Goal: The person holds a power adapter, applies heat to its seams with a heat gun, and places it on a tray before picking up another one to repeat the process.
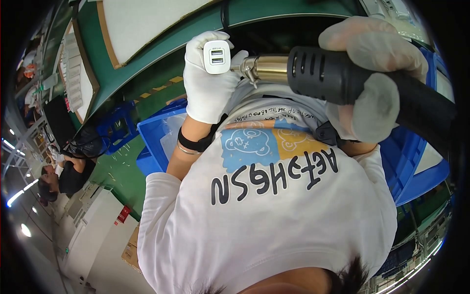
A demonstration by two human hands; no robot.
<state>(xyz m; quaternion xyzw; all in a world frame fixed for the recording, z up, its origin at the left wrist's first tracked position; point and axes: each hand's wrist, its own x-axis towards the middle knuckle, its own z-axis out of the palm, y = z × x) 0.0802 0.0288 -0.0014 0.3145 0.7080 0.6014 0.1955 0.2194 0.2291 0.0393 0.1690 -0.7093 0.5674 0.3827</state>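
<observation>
My left hand (208,95), in a white glove, grips a small white car charger (217,62) with two USB ports on the face turned up. A black hot-air gun (318,76) with a metal nozzle (271,67) lies across to the right, its nozzle pointing left. The nozzle tip ends close beside the charger and the left fingers; whether it touches them I cannot tell. Wrapped round the black body of the gun is my right hand (377,51), in a thin pale glove with whitish coverings on the fingertips. Part of its palm is hidden behind the gun.
A green workbench (274,11) runs along the far side, with a white brown-edged board (147,27) on it. Blue bins (152,139) stand at both sides of my body. Clear plastic bags (404,19) lie far right. At left are a blue stool (116,128) and another person (78,177).
</observation>
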